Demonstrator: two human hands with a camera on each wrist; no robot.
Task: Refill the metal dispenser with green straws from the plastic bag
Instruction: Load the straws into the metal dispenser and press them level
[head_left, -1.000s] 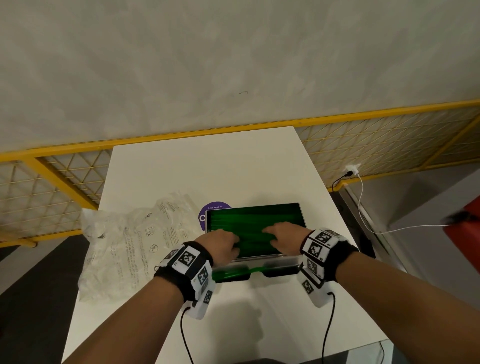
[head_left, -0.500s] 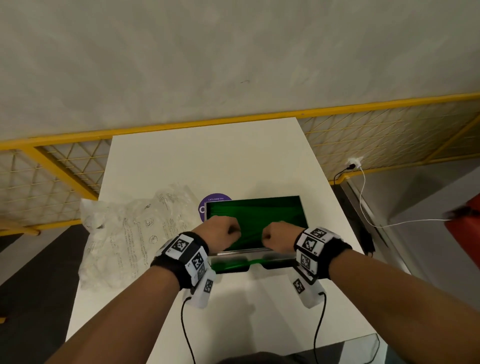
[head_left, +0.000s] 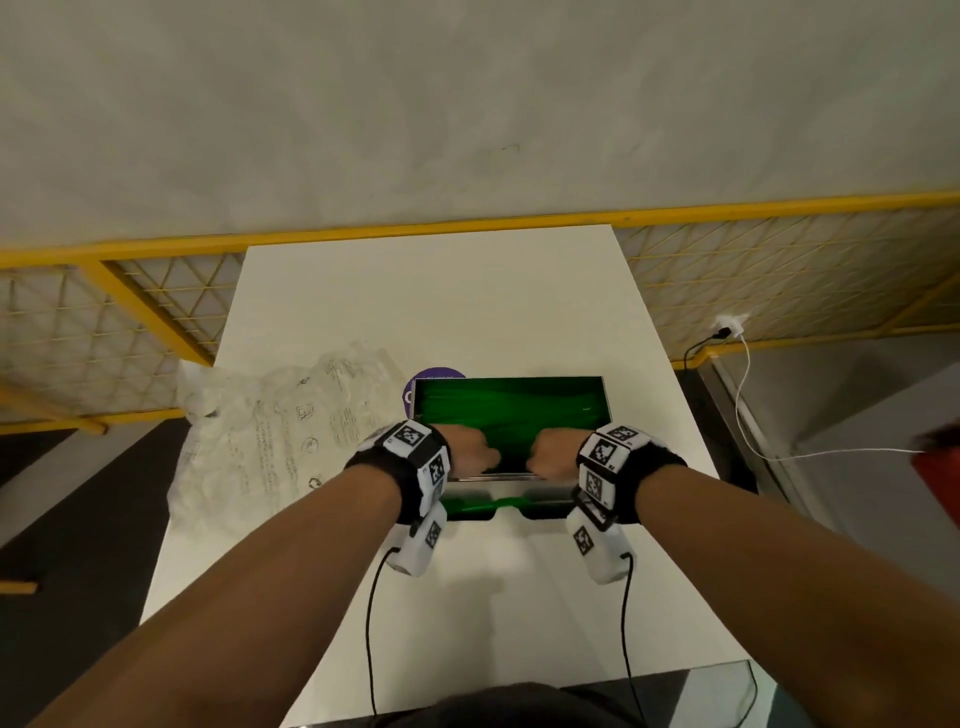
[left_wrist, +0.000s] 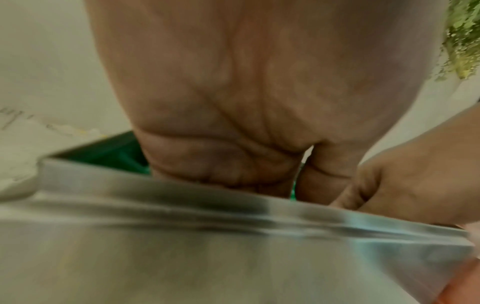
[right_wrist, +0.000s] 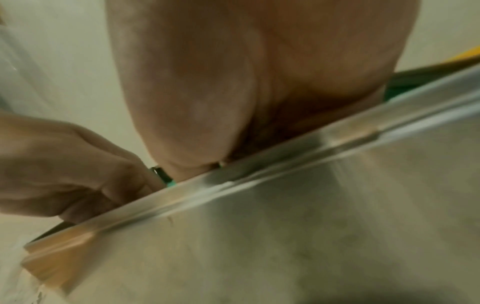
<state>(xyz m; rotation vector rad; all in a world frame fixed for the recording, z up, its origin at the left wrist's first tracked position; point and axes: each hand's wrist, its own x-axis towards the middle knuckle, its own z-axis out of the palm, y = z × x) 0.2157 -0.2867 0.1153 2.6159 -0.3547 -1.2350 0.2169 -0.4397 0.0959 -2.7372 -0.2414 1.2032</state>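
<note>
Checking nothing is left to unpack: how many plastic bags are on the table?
1. The plastic bag lies crumpled and flat on the white table, left of the metal dispenser. None other shows.

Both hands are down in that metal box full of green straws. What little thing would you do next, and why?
Probably lift both hands clear. The left hand and right hand sit curled at the near edge of the metal dispenser, its green straws already lying flat, and the plastic bag looks empty.
</note>
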